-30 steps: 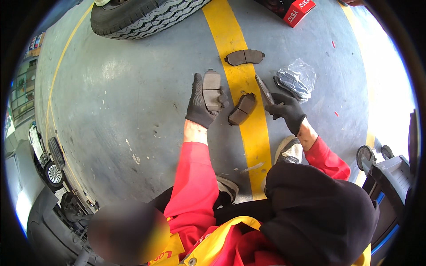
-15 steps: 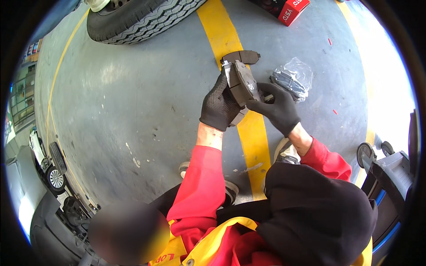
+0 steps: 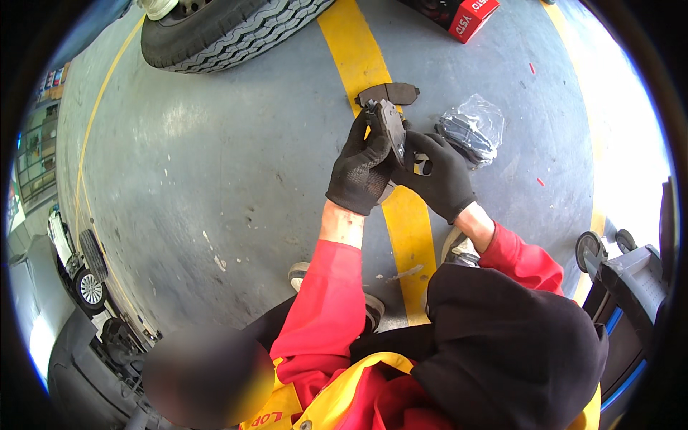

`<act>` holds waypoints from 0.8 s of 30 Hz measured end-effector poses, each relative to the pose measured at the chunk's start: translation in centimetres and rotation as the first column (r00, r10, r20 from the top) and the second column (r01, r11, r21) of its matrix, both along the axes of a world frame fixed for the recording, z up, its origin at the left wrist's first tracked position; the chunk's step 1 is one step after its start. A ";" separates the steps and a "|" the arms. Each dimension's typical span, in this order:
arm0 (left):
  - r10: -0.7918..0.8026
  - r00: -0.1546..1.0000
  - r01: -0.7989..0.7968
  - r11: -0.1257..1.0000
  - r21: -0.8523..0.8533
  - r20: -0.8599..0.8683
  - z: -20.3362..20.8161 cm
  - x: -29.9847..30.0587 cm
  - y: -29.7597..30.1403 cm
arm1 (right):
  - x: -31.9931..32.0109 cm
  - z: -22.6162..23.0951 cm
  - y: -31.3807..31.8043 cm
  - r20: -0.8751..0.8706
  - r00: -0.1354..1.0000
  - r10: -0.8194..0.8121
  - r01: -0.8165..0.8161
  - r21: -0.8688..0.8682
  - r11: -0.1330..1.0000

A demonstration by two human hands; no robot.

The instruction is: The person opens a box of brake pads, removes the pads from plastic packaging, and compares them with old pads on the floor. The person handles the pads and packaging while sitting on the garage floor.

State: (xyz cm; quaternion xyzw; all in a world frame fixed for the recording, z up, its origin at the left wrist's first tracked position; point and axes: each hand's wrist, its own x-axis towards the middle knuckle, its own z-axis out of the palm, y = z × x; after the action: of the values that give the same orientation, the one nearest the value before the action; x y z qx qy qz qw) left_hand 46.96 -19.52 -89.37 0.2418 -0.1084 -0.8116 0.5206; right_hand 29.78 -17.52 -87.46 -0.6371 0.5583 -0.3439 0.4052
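Between my hands is a dark brake pad (image 3: 393, 129), tilted so its narrow edge and grey backing plate show. My gloved left hand (image 3: 356, 175) is closed around its left side, fingers pointing away from me. My gloved right hand (image 3: 443, 175) grips its right side near the lower end, thumb and fingers bent in. Whether a second pad is pressed against it cannot be seen. Just beyond lies another brake pad (image 3: 389, 93), flat on the floor over the yellow stripe. Part of a dark piece (image 3: 386, 193) shows below my hands, mostly hidden.
Right of my hands lies a clear plastic bag (image 3: 474, 127) with dark pads inside. A red and black box (image 3: 459, 16) is at the far edge. A large tyre (image 3: 229, 43) lies far left. A wheeled cart (image 3: 623, 279) stands at right, a car (image 3: 64, 322) at left.
The held brake pad has turned more edge-on. My left fingers have come over its near face, and my right hand has shifted left along with it.
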 end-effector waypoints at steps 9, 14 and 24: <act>-0.040 0.948 0.138 0.946 -0.294 0.315 5.6 0.2 -2.2 | -0.9 2.5 -1.0 0.058 0.998 0.036 -0.033 -0.049 0.998; 0.018 0.905 0.130 0.940 -0.317 0.425 6.2 0.2 -2.4 | -1.2 3.1 -1.4 0.038 0.998 0.046 -0.042 -0.092 0.995; -0.037 0.993 0.060 0.977 -0.206 0.113 8.4 2.0 -1.9 | 0.1 7.6 -0.8 -0.026 0.996 0.088 -0.092 -0.245 0.965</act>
State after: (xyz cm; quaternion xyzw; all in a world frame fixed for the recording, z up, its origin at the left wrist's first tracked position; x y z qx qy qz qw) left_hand 48.96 -21.43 -80.95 0.2270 -0.2270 -0.7938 0.5165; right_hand 29.83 -18.30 -79.87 -0.7095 0.4851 -0.3868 0.3342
